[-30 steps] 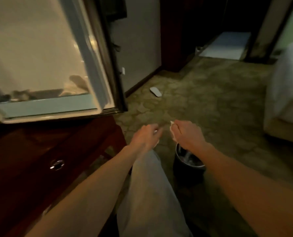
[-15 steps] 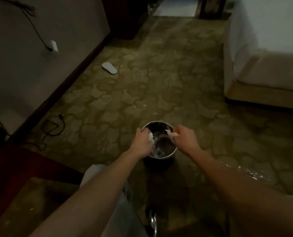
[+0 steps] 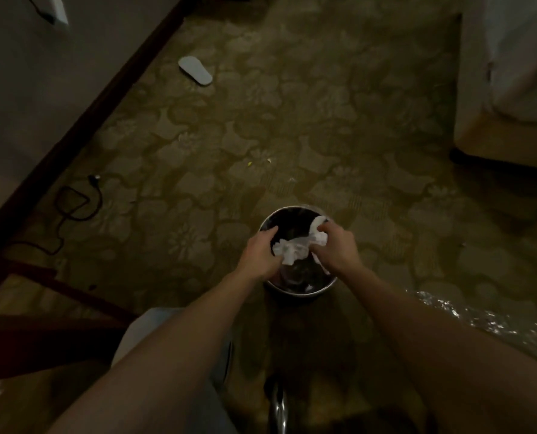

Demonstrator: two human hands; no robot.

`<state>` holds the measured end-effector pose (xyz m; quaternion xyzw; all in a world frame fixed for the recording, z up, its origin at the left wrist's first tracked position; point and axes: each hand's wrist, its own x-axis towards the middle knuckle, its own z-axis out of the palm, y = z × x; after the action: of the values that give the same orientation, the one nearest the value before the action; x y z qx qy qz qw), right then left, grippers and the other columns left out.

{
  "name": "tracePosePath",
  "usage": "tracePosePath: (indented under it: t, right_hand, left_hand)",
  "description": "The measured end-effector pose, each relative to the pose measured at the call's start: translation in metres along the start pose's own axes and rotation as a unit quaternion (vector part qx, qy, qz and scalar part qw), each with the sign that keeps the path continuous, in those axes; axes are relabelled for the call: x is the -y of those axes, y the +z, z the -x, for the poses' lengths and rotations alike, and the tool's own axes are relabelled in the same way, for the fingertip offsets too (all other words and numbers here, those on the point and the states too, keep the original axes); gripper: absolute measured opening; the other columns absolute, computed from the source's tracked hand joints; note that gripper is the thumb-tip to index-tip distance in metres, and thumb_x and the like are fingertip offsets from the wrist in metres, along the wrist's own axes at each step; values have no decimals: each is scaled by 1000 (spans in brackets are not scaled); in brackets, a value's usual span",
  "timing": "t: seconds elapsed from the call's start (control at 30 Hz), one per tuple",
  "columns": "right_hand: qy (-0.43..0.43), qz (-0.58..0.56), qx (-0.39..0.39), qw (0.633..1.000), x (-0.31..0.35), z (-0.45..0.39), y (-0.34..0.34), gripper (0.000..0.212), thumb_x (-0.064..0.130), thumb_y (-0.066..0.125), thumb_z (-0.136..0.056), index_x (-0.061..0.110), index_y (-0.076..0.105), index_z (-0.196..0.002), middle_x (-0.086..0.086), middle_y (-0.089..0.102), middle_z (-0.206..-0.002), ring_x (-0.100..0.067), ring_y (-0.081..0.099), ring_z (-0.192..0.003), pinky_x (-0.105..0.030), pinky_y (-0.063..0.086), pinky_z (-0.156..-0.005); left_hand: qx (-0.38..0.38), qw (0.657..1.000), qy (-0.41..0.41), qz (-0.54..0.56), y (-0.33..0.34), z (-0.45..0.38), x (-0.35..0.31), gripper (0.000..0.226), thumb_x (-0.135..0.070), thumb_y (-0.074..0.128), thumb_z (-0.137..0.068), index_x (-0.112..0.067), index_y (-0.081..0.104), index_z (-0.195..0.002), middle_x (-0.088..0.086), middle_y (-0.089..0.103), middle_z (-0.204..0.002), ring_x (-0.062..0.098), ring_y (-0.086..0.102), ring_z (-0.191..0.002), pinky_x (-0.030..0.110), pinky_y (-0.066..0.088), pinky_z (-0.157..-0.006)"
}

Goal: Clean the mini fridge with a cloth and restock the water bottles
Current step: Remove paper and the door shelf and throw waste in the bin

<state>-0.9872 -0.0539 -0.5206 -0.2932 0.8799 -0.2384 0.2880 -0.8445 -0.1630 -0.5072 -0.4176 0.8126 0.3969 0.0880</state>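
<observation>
Both arms reach forward and down — the left hand and right hand each grip an end of a white cloth, held directly above a round metal bin on the carpet.

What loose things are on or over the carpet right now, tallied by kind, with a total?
White cloth, held by both hands over the bin: 1
Round metal bin: 1
White slipper: 1
Black power cord with plug: 1
Total: 4
</observation>
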Motion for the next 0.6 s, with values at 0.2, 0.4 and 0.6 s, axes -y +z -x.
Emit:
tracePosePath:
  t: [0.2,0.4,0.6]
  right_hand:
    - [-70,64,15,995,17,20,-15,42,21,63,-90,13,56,-130,-8,64,-120,-22,62,-103,-41,54,-88]
    - [-144,128,21,981,60,85,-44,40,27,58,-91,22,54,-131,-1,65,-115,-16,62,-97,-39,55,-85]
    - [-265,168,-20,949,120,173,-62,33,32,57,-92,16,58,-120,-5,64,-111,-25,61,-100,-38,53,-78]
  left_hand:
    - [-54,998,9,-14,-22,27,5,48,-16,61,-89,-17,52,-136,6,56,-132,21,56,-117,43,52,-96]
    - [-89,991,26,-102,-53,107,-13,31,-32,52,-95,-26,56,-125,-1,60,-124,19,56,-112,43,51,-91]
    - [-162,976,41,-140,-85,208,-16,36,-38,47,-94,-28,58,-126,-2,61,-126,21,57,-116,37,49,-92]
